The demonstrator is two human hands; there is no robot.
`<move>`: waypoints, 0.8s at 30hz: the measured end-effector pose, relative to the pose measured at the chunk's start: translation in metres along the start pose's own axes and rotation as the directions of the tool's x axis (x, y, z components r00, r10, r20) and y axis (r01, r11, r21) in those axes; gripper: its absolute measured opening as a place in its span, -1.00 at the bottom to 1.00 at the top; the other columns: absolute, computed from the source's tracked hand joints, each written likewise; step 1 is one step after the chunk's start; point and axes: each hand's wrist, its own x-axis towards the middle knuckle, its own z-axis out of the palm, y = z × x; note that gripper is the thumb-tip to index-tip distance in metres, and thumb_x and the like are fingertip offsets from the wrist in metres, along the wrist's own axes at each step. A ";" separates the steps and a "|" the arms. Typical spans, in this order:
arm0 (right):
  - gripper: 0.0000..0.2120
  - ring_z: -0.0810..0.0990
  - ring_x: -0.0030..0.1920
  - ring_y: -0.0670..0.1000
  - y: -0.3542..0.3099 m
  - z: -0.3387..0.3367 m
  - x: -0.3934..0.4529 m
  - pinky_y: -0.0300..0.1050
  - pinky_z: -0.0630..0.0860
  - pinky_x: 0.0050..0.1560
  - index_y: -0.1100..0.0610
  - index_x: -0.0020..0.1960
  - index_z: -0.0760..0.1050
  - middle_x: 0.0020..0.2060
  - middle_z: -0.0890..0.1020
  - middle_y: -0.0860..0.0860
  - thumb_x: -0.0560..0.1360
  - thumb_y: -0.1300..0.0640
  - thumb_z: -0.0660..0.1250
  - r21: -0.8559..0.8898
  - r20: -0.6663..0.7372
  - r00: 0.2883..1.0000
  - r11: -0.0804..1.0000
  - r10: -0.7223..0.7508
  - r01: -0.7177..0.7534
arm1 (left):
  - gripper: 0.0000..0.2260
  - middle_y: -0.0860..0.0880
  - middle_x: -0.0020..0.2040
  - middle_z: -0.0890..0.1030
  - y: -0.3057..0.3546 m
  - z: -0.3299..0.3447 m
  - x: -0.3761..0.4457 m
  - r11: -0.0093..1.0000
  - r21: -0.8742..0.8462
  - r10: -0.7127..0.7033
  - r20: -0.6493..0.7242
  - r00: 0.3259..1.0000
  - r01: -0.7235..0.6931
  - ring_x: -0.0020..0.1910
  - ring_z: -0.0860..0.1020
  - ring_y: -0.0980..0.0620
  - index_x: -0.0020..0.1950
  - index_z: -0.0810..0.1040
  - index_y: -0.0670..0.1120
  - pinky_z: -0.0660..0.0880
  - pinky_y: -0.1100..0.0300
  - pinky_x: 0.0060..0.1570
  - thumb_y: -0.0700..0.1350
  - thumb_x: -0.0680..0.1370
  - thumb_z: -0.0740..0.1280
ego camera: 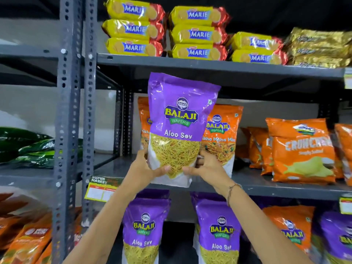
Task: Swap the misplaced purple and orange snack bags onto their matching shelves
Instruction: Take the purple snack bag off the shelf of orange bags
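**At the middle shelf, both hands hold up a purple Aloo Sev bag**

In front of the middle shelf (pixel 266 184) of a grey metal rack, a purple Aloo Sev bag (pixel 179 119) is held upright in the air, its bottom edge hanging just below the shelf's front lip. The left hand (pixel 146 168) clasps the lower left side of the bag and the right hand (pixel 205 168) the lower right side; each grip is closed on the bag, thumbs pressed on its clear front window and fingers wrapped behind. A thin bracelet (pixel 233 189) sits on the right wrist.

Directly behind the held bag, on the middle shelf, stand orange Balaji mix bags (pixel 222 134), one to its right fully readable and another mostly hidden at its left edge. Further right on the same shelf are orange Cruncheez-style chip bags (pixel 302 151), leaning against each other.

On the lower shelf, purple Aloo Sev bags (pixel 144 231) stand in a row beneath the hands, and among them, to the right, is one orange bag (pixel 291 223) standing between purple ones.

The top shelf carries stacks of yellow Marie biscuit packs (pixel 196 33) and, at the far right, gold packs (pixel 318 46). A yellow price label (pixel 101 189) hangs from the middle shelf's left end. In the neighbouring rack to the left lie green bags (pixel 34 149), with orange and brown packs below.
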 end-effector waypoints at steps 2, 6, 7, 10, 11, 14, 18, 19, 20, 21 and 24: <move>-0.55 0.69 -0.09 -0.12 -0.002 -0.017 -0.025 -0.25 0.59 -0.06 0.04 0.08 0.52 -0.11 0.71 -0.09 0.25 0.31 0.54 -0.005 -0.018 1.000 1.000 -0.011 0.011 | -0.19 0.01 0.17 0.57 0.002 0.015 -0.017 0.999 -0.036 0.006 0.023 1.000 -0.006 0.16 0.53 0.02 0.28 0.33 -0.01 0.45 0.03 0.23 0.16 0.14 0.60; -0.53 0.70 -0.15 -0.08 0.009 -0.050 -0.078 -0.26 0.59 -0.16 0.06 0.03 0.52 -0.22 0.74 -0.08 0.22 0.40 0.53 0.023 -0.094 0.995 0.999 0.036 -0.034 | -0.09 0.04 0.15 0.59 0.000 0.057 -0.047 0.989 -0.142 -0.015 0.120 0.993 0.032 0.12 0.57 0.13 0.26 0.36 -0.03 0.52 0.08 0.17 0.23 0.01 0.61; -0.53 0.70 -0.17 -0.07 0.015 -0.058 -0.092 -0.27 0.59 -0.18 0.08 0.02 0.52 -0.24 0.74 -0.08 0.20 0.42 0.53 0.028 -0.122 0.991 0.999 0.050 -0.047 | -0.11 0.07 0.14 0.59 -0.001 0.069 -0.054 0.986 -0.161 -0.012 0.148 0.989 0.036 0.08 0.58 0.20 0.25 0.36 -0.01 0.53 0.16 0.11 0.21 0.02 0.62; -0.49 0.70 -0.17 -0.06 0.031 -0.080 -0.132 -0.28 0.58 -0.20 0.12 0.02 0.51 -0.23 0.73 -0.04 0.17 0.45 0.53 0.049 -0.202 0.974 0.994 0.107 -0.099 | -0.21 0.16 0.08 0.59 -0.005 0.104 -0.076 0.982 -0.181 -0.002 0.234 0.972 0.046 -0.05 0.57 0.37 0.20 0.36 0.04 0.51 0.35 -0.05 0.13 0.06 0.61; -0.48 0.70 -0.16 -0.05 0.038 -0.086 -0.144 -0.27 0.58 -0.20 0.13 0.03 0.51 -0.21 0.73 -0.03 0.16 0.46 0.53 0.050 -0.220 0.967 0.991 0.129 -0.120 | -0.22 0.17 0.08 0.59 -0.008 0.115 -0.083 0.982 -0.179 -0.015 0.262 0.965 0.064 -0.03 0.58 0.35 0.20 0.35 0.03 0.52 0.32 -0.03 0.11 0.08 0.62; -0.49 0.67 -0.23 -0.15 0.056 -0.101 -0.179 -0.33 0.55 -0.23 0.13 0.02 0.50 -0.28 0.71 -0.09 0.16 0.47 0.53 0.023 -0.260 0.949 0.983 0.179 -0.179 | -0.29 0.12 0.08 0.61 -0.021 0.145 -0.104 0.979 -0.175 -0.043 0.338 0.940 0.108 0.04 0.58 0.22 0.20 0.36 0.01 0.53 0.18 0.06 0.01 0.16 0.63; -0.49 0.60 -0.35 -0.27 0.081 -0.118 -0.218 -0.43 0.48 -0.28 0.13 0.02 0.49 -0.40 0.67 -0.18 0.17 0.49 0.52 -0.020 -0.277 0.921 0.957 0.273 -0.290 | -0.28 0.13 0.06 0.60 -0.046 0.181 -0.129 0.979 -0.136 -0.088 0.408 0.909 0.155 0.07 0.57 0.16 0.19 0.41 0.00 0.51 0.17 0.06 -0.02 0.12 0.66; -0.47 0.61 -0.31 -0.27 0.090 -0.122 -0.227 -0.42 0.49 -0.26 0.07 0.00 0.49 -0.37 0.68 -0.19 0.16 0.47 0.53 -0.034 -0.278 0.914 0.948 0.296 -0.317 | -0.28 0.11 0.07 0.61 -0.051 0.189 -0.136 0.980 -0.118 -0.095 0.435 0.896 0.161 0.08 0.57 0.14 0.18 0.41 0.00 0.51 0.16 0.07 0.00 0.12 0.66; -0.46 0.63 -0.25 -0.26 0.097 -0.124 -0.236 -0.40 0.51 -0.22 0.04 0.00 0.50 -0.29 0.69 -0.17 0.15 0.44 0.55 -0.040 -0.283 0.904 0.938 0.321 -0.345 | -0.29 0.10 0.07 0.61 -0.057 0.197 -0.141 0.984 -0.088 -0.097 0.462 0.881 0.155 0.08 0.58 0.12 0.17 0.42 0.02 0.51 0.16 0.07 0.02 0.11 0.66; -0.45 0.64 -0.19 -0.24 0.106 -0.127 -0.245 -0.37 0.52 -0.18 0.03 0.01 0.50 -0.21 0.70 -0.14 0.14 0.42 0.56 -0.040 -0.286 0.894 0.928 0.345 -0.371 | -0.30 0.09 0.06 0.62 -0.062 0.206 -0.146 0.987 -0.065 -0.098 0.490 0.866 0.148 0.07 0.58 0.10 0.13 0.42 0.07 0.51 0.15 0.07 0.03 0.10 0.66; -0.41 0.64 -0.12 -0.20 0.134 -0.134 -0.266 -0.34 0.52 -0.15 0.02 0.07 0.49 -0.13 0.69 -0.11 0.13 0.36 0.58 -0.027 -0.291 0.856 0.891 0.427 -0.454 | -0.35 0.08 0.02 0.64 -0.079 0.231 -0.159 0.988 -0.032 -0.111 0.534 0.838 0.151 0.03 0.61 0.08 0.04 0.43 0.17 0.52 0.12 0.06 0.04 0.05 0.64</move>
